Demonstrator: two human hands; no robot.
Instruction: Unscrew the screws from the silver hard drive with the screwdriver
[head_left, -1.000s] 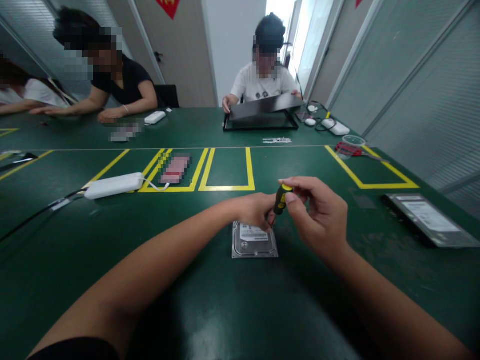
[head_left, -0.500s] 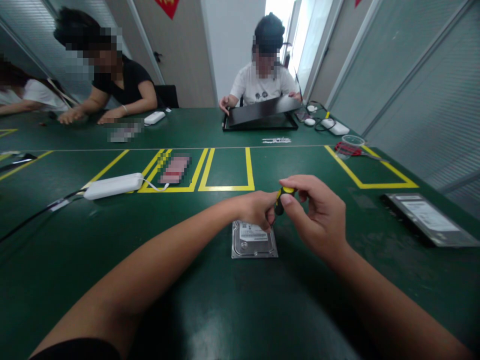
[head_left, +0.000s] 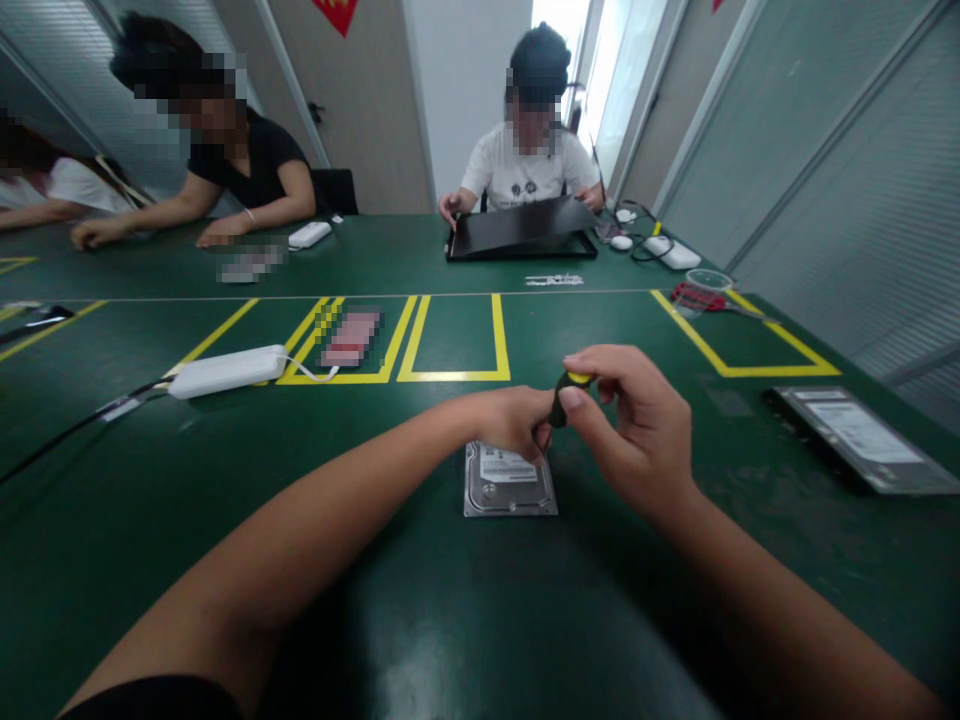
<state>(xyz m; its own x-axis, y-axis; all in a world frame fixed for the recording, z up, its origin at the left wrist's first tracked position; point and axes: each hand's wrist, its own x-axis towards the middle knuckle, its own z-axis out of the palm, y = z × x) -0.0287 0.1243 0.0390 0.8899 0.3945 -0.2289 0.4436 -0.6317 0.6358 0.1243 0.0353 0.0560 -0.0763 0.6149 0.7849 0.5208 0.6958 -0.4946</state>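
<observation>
A silver hard drive (head_left: 511, 497) with a white label lies flat on the green table. Over it, my right hand (head_left: 637, 420) pinches the black and yellow handle of a screwdriver (head_left: 559, 402) between thumb and fingers. The handle stands nearly upright, tilted slightly. My left hand (head_left: 514, 420) is at the drive's far edge, its fingers curled in beside the lower end of the handle. It covers the far part of the drive. What those fingers grip, and the screwdriver's tip, are hidden.
Another drive-like unit (head_left: 862, 440) with a white label lies at the right. A white power bank (head_left: 229, 371) is cabled to a phone (head_left: 351, 338) on the left. Yellow tape (head_left: 454, 377) marks the table. Across it, a person (head_left: 529, 170) handles a black panel (head_left: 525, 225); other people sit at the left.
The screwdriver handle has turned slightly, showing less yellow. Both my hands stay almost in place. Across the table, one person's hand at the left moved further left, and the black panel shifted slightly.
</observation>
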